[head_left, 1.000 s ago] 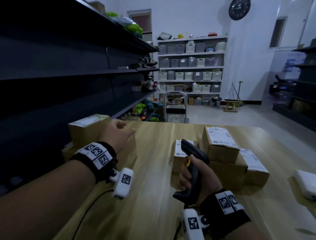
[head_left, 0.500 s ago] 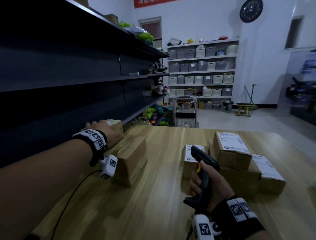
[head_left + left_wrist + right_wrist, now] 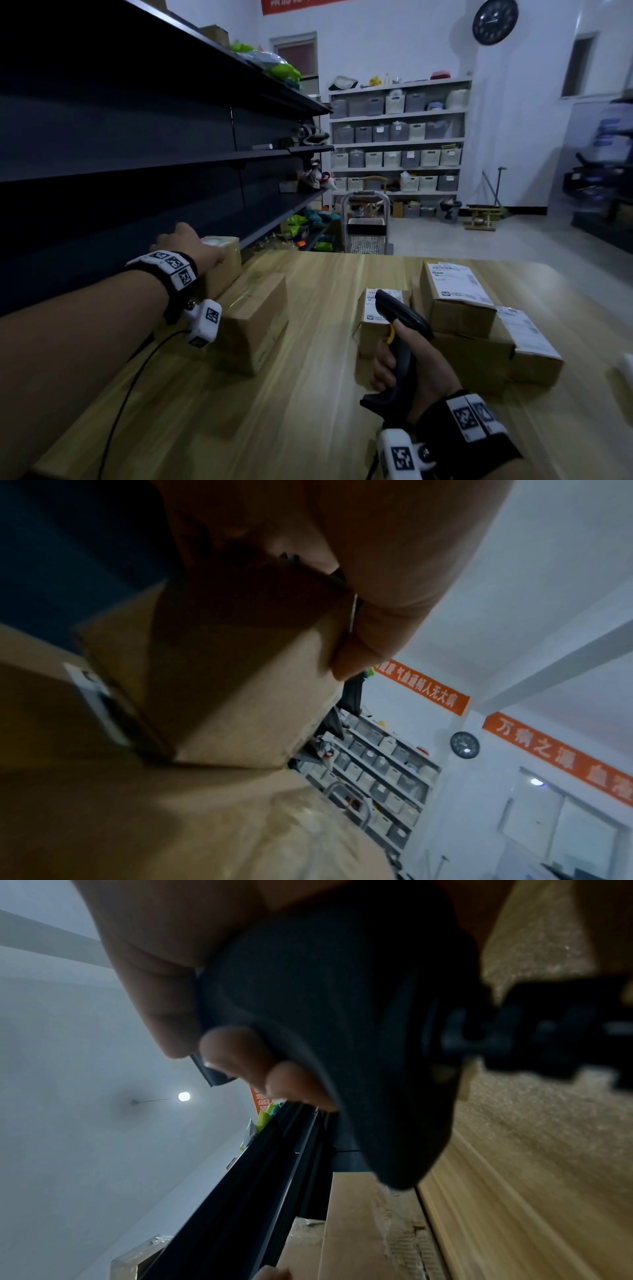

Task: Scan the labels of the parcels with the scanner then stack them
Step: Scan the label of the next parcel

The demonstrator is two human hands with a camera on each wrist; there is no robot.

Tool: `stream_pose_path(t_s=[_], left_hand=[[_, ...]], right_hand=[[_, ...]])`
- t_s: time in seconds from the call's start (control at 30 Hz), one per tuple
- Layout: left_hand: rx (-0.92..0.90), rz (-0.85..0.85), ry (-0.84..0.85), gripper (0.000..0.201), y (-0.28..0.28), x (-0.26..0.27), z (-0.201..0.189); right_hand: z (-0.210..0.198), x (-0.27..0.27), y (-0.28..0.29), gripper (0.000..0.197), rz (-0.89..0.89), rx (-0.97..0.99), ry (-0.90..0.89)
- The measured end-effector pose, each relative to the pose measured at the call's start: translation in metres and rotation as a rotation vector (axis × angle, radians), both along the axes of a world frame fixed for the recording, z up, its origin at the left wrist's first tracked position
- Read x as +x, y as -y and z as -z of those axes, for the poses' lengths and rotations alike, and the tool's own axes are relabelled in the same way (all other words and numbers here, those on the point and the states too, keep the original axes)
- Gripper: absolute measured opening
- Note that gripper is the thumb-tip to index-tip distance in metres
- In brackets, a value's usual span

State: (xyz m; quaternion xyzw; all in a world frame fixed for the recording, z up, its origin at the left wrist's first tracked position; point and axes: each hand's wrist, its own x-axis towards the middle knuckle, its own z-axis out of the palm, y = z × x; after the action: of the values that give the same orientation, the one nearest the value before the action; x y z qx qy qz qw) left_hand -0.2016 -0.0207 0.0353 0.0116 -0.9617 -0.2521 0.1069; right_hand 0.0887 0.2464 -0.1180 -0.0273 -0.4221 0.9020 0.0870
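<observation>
Broadly, the job looks partly done, judging by two groups of parcels on the wooden table. Under and beside the left hand a small stack is forming: a small box sits on a larger brown box, and the hand grips the small one from above, thumb curled against its side in the wrist view, so it seems to be settling it in place. Just beyond the right hand an unsorted cluster waits with labels up: a wide box beneath, a labelled box on it, and a little parcel directly ahead of the scanner. That hand is wrapped firmly round the scanner's grip, nose toward the little parcel, probably the next scan. Left of the left hand runs dark shelving; far ahead stand white racks of bins, a trolley and a wall clock.
</observation>
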Motion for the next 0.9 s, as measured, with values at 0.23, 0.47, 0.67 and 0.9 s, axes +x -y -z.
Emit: stream_pose_path(t_s=[0.23, 0.47, 0.67, 0.9], left_hand=[[0.594, 0.292, -0.135, 0.053, -0.031, 0.061, 0.004], [0.875, 0.562, 0.094, 0.042, -0.078, 0.119, 0.056], [1.082, 0.489, 0.266, 0.057, -0.098, 0.140, 0.107], [1.690, 0.272, 0.662, 0.055, -0.102, 0.136, 0.148]], right_hand=[[-0.003, 0.001, 0.004, 0.059, 0.018, -0.013, -0.040], [-0.007, 0.006, 0.002, 0.053, 0.015, -0.033, -0.069], [0.002, -0.004, 0.000, 0.083, 0.034, -0.093, 0.013], [0.004, -0.010, -0.001, 0.115, 0.139, -0.065, 0.022]])
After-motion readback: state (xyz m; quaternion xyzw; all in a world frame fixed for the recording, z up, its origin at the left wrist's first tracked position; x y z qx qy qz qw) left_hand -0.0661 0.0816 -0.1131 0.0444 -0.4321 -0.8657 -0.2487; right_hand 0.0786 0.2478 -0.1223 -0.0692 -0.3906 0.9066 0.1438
